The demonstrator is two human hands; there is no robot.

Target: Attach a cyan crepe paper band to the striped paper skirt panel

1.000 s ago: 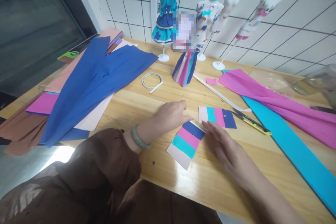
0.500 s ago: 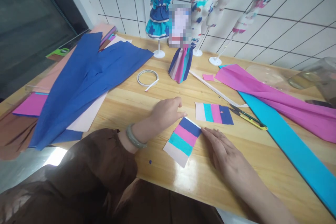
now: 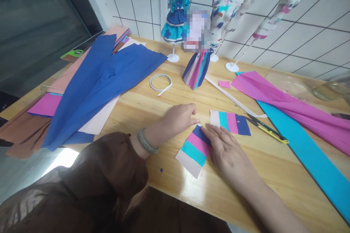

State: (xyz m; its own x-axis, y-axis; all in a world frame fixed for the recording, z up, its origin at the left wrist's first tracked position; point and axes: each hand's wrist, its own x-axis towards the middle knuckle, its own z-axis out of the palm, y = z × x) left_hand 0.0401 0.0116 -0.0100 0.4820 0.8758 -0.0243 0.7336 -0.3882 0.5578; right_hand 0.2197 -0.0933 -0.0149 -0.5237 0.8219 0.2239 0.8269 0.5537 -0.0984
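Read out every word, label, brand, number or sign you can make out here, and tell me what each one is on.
No text can be read clearly.
Tape roll: small print inside the ring, too small to read.
Green label at the left: a small mark, too small and blurred to read.
Pixelated panel near the wall: blocked out, so any writing cannot be told.

The right hand [image 3: 228,154] hides part of the striped piece [image 3: 194,153]; the frame crops the turquoise strip [image 3: 311,169]
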